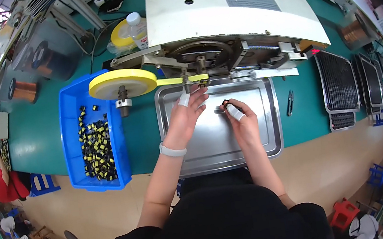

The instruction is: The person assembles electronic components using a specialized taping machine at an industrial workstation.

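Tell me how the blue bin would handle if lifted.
The blue bin looks like moulded plastic, so its walls are probably stiff. The small yellow-and-black parts lie loose in it and would likely slide if it tilted. Most sit toward its near end, so that end may feel heavier.

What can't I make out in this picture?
In the head view:
- Black piece: partly covered by the right grip's fingers.
- Whether the left grip touches the machine: too small.
- Blue bin's floor: buried under the pile.
- Red-shirted co-worker's work: tiny, near the edge.
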`<move>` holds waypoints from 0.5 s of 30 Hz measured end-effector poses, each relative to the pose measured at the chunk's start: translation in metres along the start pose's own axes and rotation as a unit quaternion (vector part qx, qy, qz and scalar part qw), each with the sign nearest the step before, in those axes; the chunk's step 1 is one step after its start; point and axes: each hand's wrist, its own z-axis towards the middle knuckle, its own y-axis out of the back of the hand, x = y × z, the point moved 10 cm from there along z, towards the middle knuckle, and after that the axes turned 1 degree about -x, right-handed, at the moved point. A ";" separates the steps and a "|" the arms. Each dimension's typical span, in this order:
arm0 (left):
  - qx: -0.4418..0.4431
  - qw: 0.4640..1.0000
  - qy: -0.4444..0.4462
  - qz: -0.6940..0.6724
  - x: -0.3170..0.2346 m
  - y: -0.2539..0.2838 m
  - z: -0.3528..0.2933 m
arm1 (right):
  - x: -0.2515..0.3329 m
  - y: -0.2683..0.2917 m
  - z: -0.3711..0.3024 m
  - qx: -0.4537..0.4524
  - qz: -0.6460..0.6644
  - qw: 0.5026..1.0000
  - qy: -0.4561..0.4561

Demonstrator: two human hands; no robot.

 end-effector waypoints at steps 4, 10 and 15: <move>0.038 0.993 0.011 -0.107 0.007 -0.015 0.021 | 0.010 -0.003 0.003 0.007 -0.006 1.000 0.015; 0.115 0.954 0.089 -0.260 0.019 -0.030 0.004 | 0.026 -0.016 0.005 0.005 -0.105 0.992 0.064; 0.101 0.969 0.089 -0.208 0.021 -0.011 -0.036 | 0.030 -0.055 0.005 0.046 -0.221 0.966 0.126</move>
